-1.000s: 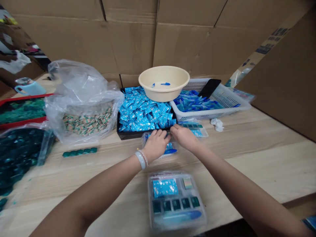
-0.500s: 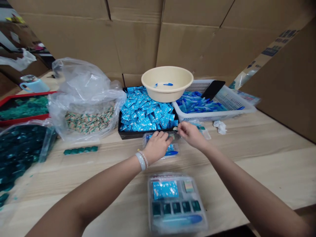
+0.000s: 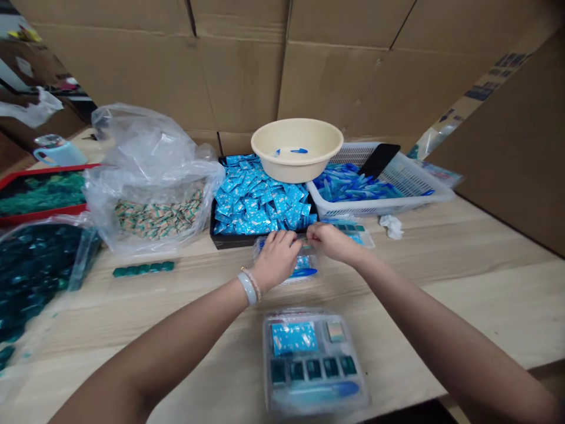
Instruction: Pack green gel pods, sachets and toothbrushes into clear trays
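Observation:
A small clear plastic tray [image 3: 304, 274], partly covered by my hands, lies just in front of the black box of blue sachets [image 3: 258, 203]. It carries a blue sachet and a blue pen-like piece [image 3: 303, 272] along its near side. My left hand [image 3: 277, 259] curls over the tray's left part and holds it. At its far right corner my right hand [image 3: 332, 241] has its fingers pinched together; what they hold is hidden. Closer to me stands a stack of clear trays [image 3: 315, 365], filled with a blue sachet, a striped block, several dark green pieces and a blue pen-like piece.
Behind are a cream basin [image 3: 298, 150] and a white basket [image 3: 388, 203] of blue pieces. To the left lie a plastic bag [image 3: 154, 176] of small striped blocks, a bag of dark green pieces [image 3: 39, 271] and a red tray [image 3: 48, 209]. Crumpled tissue [image 3: 391, 227] lies right.
My right hand has moved a little left and come down to the tray's far right corner, closer to my left hand. My left hand stays over the tray.

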`<state>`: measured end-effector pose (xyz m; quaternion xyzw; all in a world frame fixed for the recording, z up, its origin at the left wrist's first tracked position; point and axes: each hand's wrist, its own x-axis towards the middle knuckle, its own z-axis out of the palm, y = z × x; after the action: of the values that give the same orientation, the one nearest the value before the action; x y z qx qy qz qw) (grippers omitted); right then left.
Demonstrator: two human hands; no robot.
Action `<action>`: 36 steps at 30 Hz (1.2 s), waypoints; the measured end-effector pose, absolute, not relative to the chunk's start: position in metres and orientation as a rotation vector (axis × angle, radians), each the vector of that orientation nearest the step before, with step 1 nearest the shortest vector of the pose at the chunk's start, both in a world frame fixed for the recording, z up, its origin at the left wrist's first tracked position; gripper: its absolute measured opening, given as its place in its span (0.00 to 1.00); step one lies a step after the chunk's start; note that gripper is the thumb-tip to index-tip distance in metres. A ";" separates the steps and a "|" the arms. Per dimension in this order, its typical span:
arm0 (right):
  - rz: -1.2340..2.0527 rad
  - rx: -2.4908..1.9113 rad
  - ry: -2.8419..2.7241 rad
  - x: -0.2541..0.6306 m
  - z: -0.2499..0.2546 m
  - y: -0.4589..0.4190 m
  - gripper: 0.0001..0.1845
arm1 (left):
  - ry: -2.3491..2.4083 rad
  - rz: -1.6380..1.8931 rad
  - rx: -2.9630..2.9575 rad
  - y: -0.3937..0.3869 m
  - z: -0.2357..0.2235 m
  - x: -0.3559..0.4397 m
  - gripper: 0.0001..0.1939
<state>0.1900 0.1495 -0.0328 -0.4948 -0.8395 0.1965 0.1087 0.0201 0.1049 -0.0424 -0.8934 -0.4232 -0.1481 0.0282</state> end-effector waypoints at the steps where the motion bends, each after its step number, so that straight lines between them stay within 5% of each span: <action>1: 0.598 -1.472 -2.435 0.190 -0.034 0.149 0.09 | -1.304 -0.459 -2.761 0.105 -0.043 0.020 0.11; 9: 0.718 -1.411 -2.245 0.201 -0.052 0.143 0.07 | -1.298 -0.504 -2.796 0.107 -0.045 0.022 0.21; 22: 0.237 -1.460 -2.262 0.191 -0.065 0.115 0.09 | -1.355 -0.698 -2.783 0.090 -0.032 0.018 0.22; 27: -0.008 -1.499 -2.171 0.164 -0.035 0.111 0.12 | -1.556 -0.816 -2.674 0.047 -0.033 -0.105 0.19; 33: 0.526 -1.108 -2.590 -0.011 -0.031 0.065 0.12 | -2.226 -0.283 -2.271 -0.008 -0.084 -0.288 0.07; 36: 0.453 -0.844 -2.833 -0.090 -0.060 0.048 0.32 | -2.076 -0.295 -2.484 -0.012 -0.089 -0.303 0.07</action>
<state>-0.0903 0.0479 -0.0596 -0.2816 -0.9446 0.1509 0.0755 -0.3034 -0.0120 -0.0891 -0.7629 -0.6377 -0.0907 -0.0547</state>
